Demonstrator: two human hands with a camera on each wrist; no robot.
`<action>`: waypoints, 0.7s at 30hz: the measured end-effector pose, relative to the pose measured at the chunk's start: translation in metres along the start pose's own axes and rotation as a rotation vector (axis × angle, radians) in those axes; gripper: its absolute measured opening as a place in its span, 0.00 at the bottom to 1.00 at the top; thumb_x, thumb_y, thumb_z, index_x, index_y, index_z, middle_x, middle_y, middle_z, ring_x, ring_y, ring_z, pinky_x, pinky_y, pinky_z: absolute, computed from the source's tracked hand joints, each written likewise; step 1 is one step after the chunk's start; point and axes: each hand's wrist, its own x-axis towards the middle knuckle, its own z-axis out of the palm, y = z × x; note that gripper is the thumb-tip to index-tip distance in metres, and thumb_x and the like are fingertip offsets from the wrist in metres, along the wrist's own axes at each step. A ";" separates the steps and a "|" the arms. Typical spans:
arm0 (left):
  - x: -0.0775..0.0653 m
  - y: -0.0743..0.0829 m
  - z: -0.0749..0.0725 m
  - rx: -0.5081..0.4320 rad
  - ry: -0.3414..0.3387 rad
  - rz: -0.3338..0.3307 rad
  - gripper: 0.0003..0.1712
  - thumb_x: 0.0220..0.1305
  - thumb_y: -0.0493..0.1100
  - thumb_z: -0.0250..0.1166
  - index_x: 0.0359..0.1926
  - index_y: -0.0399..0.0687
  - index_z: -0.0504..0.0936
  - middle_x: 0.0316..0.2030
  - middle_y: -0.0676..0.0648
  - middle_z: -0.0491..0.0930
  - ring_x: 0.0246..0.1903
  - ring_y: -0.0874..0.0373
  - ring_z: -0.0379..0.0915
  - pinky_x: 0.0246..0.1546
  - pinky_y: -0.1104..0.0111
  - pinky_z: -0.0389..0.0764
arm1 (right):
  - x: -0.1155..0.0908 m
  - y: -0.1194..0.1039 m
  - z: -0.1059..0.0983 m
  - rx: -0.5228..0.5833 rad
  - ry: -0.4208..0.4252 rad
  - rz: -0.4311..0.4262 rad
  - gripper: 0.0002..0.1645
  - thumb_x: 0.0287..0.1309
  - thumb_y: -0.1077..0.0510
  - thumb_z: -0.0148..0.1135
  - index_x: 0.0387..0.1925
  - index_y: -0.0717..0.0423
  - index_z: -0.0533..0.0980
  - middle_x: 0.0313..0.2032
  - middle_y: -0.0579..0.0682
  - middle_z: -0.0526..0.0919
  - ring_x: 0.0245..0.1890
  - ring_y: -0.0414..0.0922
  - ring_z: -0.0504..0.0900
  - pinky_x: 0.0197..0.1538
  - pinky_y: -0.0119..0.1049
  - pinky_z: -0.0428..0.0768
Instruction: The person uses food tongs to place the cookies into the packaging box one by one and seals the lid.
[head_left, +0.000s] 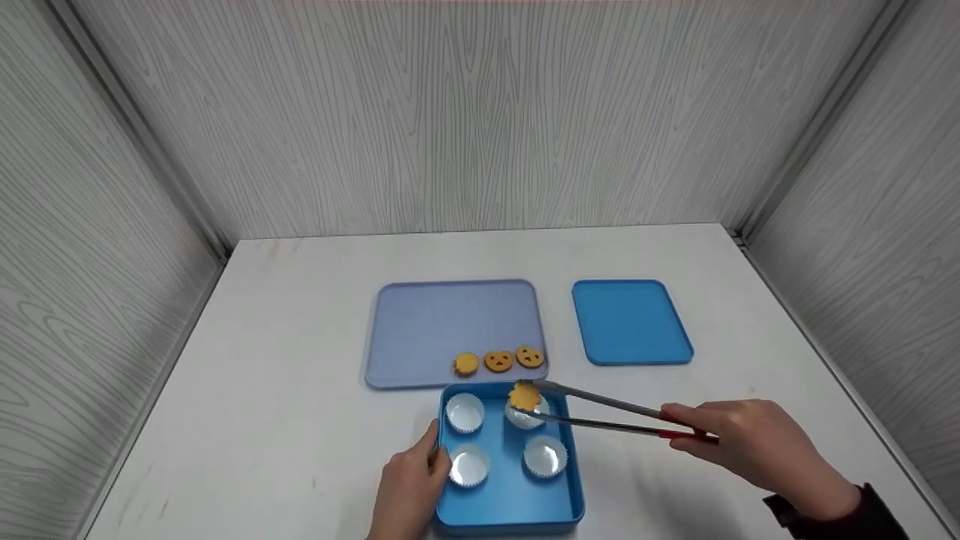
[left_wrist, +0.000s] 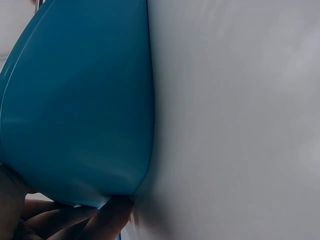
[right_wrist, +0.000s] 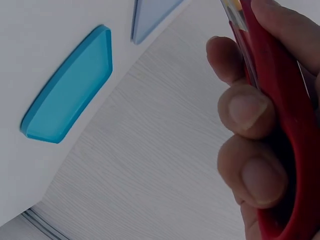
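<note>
My right hand (head_left: 750, 442) grips a pair of tongs (head_left: 615, 427) by the red handles (right_wrist: 285, 95). Between the tong tips is a yellow, scallop-edged cookie (head_left: 524, 397), over the far right paper cup in a blue box (head_left: 502, 502). Thumb and fingers of my left hand (head_left: 412, 480) hold the box's left wall, which fills much of the left wrist view as a blue side (left_wrist: 85, 110). White paper cups stand near the box's corners, such as the near right one (head_left: 545, 457) and the far left one (head_left: 465, 413).
Behind the box lies a lavender tray (head_left: 450, 315). Along its front edge sit a yellow cookie (head_left: 466, 364) and two brown cookies with cut-out faces, one in the middle (head_left: 499, 361) and one at right (head_left: 529, 356). A flat blue lid (head_left: 634, 322) lies to the right; wood-grain panels surround the table.
</note>
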 end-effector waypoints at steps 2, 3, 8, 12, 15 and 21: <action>0.000 0.000 0.000 0.003 0.006 0.003 0.28 0.68 0.39 0.60 0.66 0.30 0.75 0.23 0.50 0.81 0.23 0.63 0.69 0.27 0.69 0.75 | 0.001 -0.004 -0.002 -0.013 -0.046 0.016 0.28 0.32 0.57 0.85 0.44 0.47 0.89 0.23 0.36 0.85 0.20 0.29 0.77 0.23 0.24 0.71; 0.000 0.000 0.000 0.007 0.010 0.006 0.28 0.67 0.39 0.60 0.66 0.30 0.75 0.20 0.52 0.78 0.22 0.63 0.68 0.27 0.70 0.74 | 0.002 -0.006 -0.003 -0.024 -0.072 0.028 0.28 0.33 0.57 0.85 0.44 0.46 0.89 0.23 0.36 0.85 0.20 0.29 0.77 0.23 0.24 0.71; -0.001 0.000 0.001 0.021 0.027 0.015 0.27 0.67 0.39 0.60 0.65 0.30 0.76 0.17 0.56 0.71 0.20 0.64 0.65 0.25 0.71 0.71 | 0.008 -0.013 -0.008 -0.066 -0.188 0.081 0.24 0.39 0.55 0.84 0.45 0.46 0.89 0.23 0.38 0.86 0.20 0.30 0.76 0.23 0.27 0.73; 0.000 0.000 0.001 0.009 0.015 0.005 0.28 0.68 0.39 0.60 0.66 0.30 0.75 0.17 0.56 0.70 0.20 0.63 0.65 0.24 0.70 0.70 | 0.013 -0.017 -0.009 -0.093 -0.246 0.095 0.22 0.42 0.53 0.83 0.44 0.47 0.88 0.22 0.38 0.84 0.18 0.29 0.72 0.22 0.27 0.70; 0.000 0.000 0.001 0.007 0.010 -0.003 0.28 0.68 0.39 0.60 0.66 0.31 0.75 0.17 0.55 0.72 0.21 0.63 0.66 0.26 0.70 0.71 | 0.016 -0.018 -0.008 -0.094 -0.275 0.100 0.22 0.43 0.53 0.82 0.44 0.47 0.88 0.21 0.38 0.84 0.17 0.29 0.70 0.21 0.27 0.69; 0.000 0.000 0.000 0.015 0.016 0.007 0.28 0.67 0.39 0.61 0.66 0.30 0.76 0.24 0.51 0.82 0.23 0.63 0.69 0.29 0.67 0.76 | 0.018 -0.019 -0.005 -0.075 -0.306 0.103 0.21 0.45 0.53 0.82 0.44 0.47 0.87 0.21 0.38 0.83 0.16 0.29 0.68 0.20 0.27 0.67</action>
